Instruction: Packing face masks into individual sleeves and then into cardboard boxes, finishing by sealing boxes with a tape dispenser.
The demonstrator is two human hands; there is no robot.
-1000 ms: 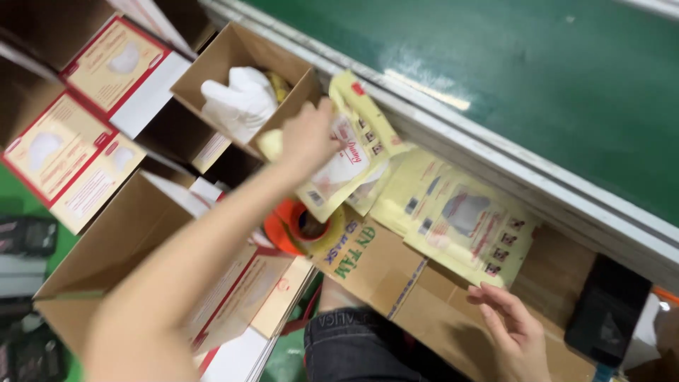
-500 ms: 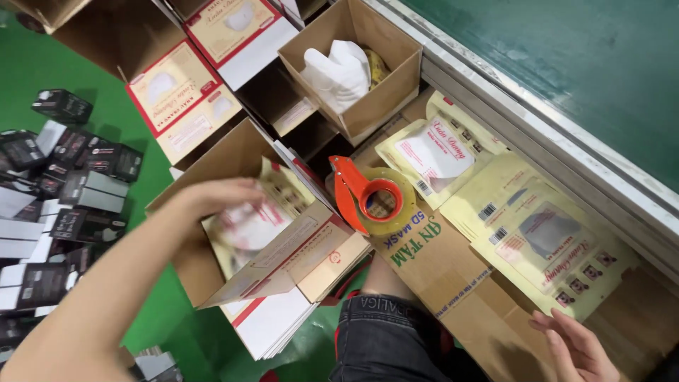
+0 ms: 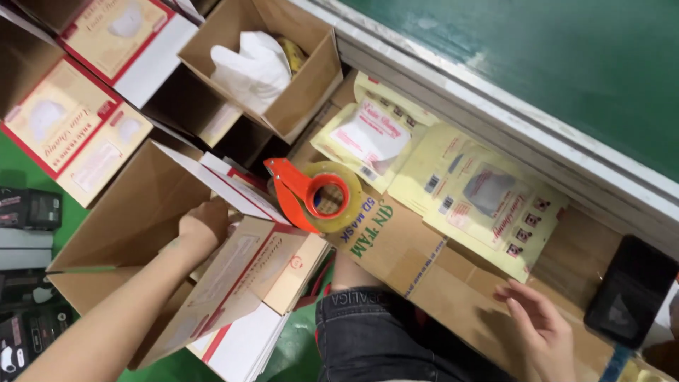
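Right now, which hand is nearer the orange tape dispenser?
Left. The left hand reaches into the open cardboard box just beside the orange tape dispenser; the right hand rests on flattened cardboard, farther away.

Matt brown cardboard box [image 3: 127,233] at left hand [image 3: 201,228]; glossy orange plastic tape dispenser [image 3: 311,194] beside it; shiny yellow plastic pouches [image 3: 488,205] above right hand [image 3: 541,332].

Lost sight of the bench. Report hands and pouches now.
Left hand inside open carton, contents hidden. Right hand open, resting on flat cardboard, near yellow pouches. Tape dispenser lies between.
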